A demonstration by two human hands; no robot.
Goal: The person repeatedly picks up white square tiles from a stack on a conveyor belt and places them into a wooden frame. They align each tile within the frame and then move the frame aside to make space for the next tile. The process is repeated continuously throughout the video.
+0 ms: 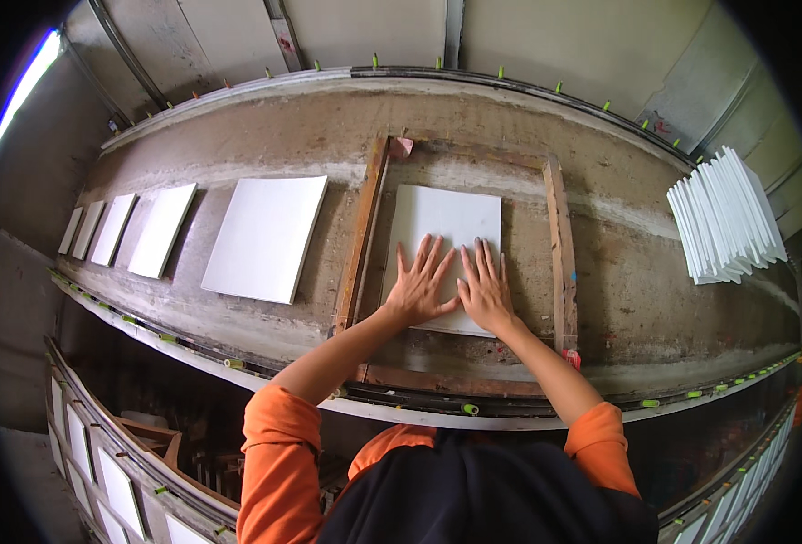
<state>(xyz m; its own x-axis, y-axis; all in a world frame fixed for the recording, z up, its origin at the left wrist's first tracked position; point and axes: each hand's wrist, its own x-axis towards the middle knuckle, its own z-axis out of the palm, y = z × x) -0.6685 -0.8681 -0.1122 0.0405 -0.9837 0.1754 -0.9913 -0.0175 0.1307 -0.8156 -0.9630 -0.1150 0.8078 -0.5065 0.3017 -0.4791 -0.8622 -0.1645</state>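
Note:
Both my hands lie flat on a white rectangular sheet or thin panel (446, 213), whose exact material I cannot tell. It rests on the long table inside a wooden frame (559, 254). My left hand (422, 286) presses on its middle with fingers spread. Close beside it, my right hand (485, 290) lies near the panel's right edge, fingers also stretched out. The two thumbs nearly meet. Neither hand grips anything. The panel's lower part is partly hidden by my hands and wrists.
More white panels (269, 231) lie in a row to the left along the worn table (636, 308). At the far right stands a thick stack of white panels (723, 218). Green pegs (471, 410) line the table's rails. Below, a lower rack holds white panels (120, 490).

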